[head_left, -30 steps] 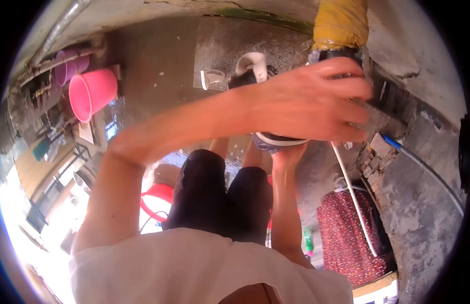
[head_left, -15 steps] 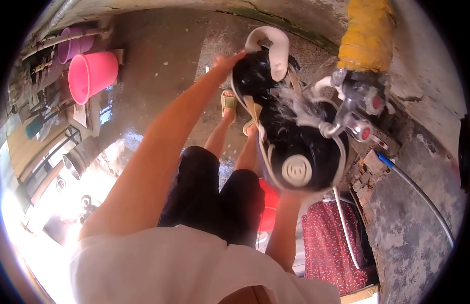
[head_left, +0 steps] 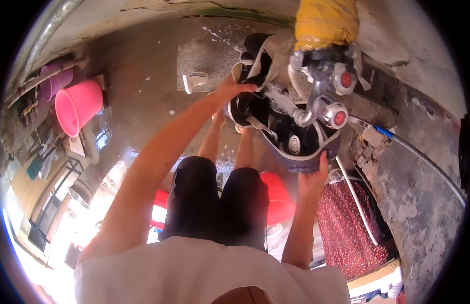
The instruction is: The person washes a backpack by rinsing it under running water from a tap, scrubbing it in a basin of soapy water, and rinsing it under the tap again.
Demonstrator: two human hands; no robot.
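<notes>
Two hands hold a black pad with pale edging under the running tap, its near end hollowed like a shallow bowl. The left hand point(head_left: 230, 93) is partly closed, gripping the pad's left edge near the far end, with the thumb pointing inward. The right hand point(head_left: 313, 175) is cupped under the near end, thumb up against the outer wall; its other fingers are mostly hidden. Between them, the black pad point(head_left: 308, 139) lies just below the tap point(head_left: 316, 99), and water point(head_left: 280, 99) pours into its middle. How much has pooled inside cannot be told.

A pink bucket point(head_left: 80, 106) stands off to the left, beside a purple bucket point(head_left: 57, 83) partly behind it. A red tub point(head_left: 278, 200) sits by the person's right knee, and a metal pot point(head_left: 82, 191) is at lower left. What any of these contain cannot be made out.

One second ago the left hand was across at the tap; half a second ago it was already at the pad's left edge, with water running. Since then the pad has tilted, so its near outer wall shows more and its hollow less. Splashes now streak the floor point(head_left: 143, 106) beyond its far end.
</notes>
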